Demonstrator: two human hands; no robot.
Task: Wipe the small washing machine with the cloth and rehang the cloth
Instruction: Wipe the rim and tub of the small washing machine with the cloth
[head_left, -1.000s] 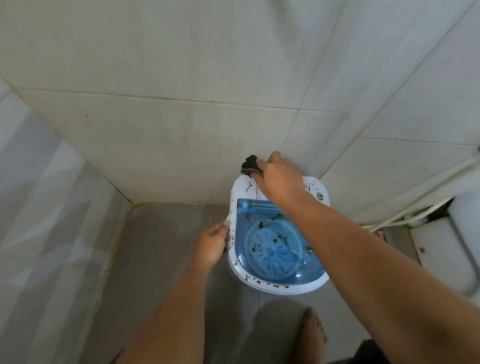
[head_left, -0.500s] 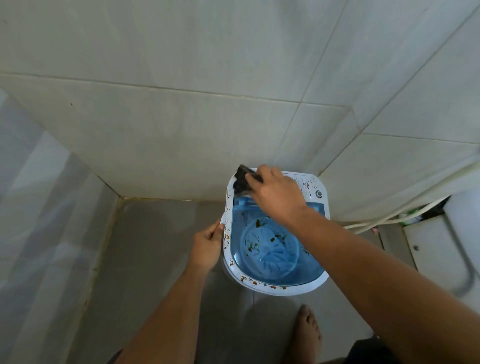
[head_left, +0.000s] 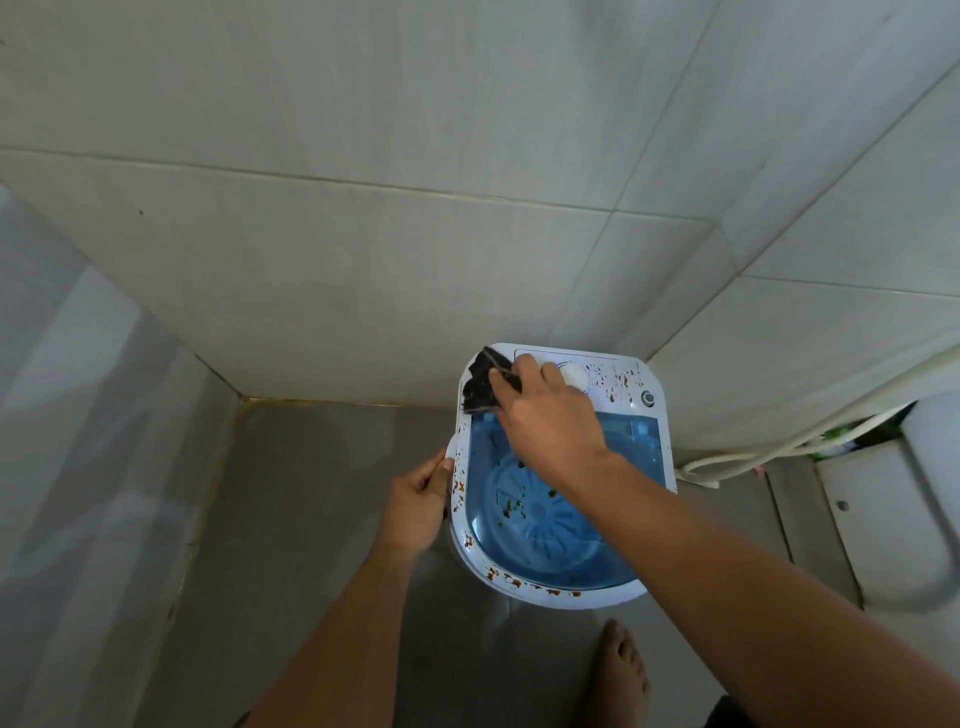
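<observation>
A tiled corner, grey floor (head_left: 322, 519) below. The left hand (head_left: 418, 501) still grips the left edge of the small washing machine (head_left: 558, 590), fingers curled over its rim. The dark cloth (head_left: 483, 384), pressed under the right hand's (head_left: 545, 421) curled fingers, has slid from the back-middle to the machine's back-left corner.

Right hand (head_left: 545, 415) pressing dark cloth (head_left: 482, 387) on washing machine (head_left: 566, 590) corner, left hand (head_left: 415, 504) gripping rim

Bare forearms (head_left: 753, 587), bare foot (head_left: 623, 670).
</observation>
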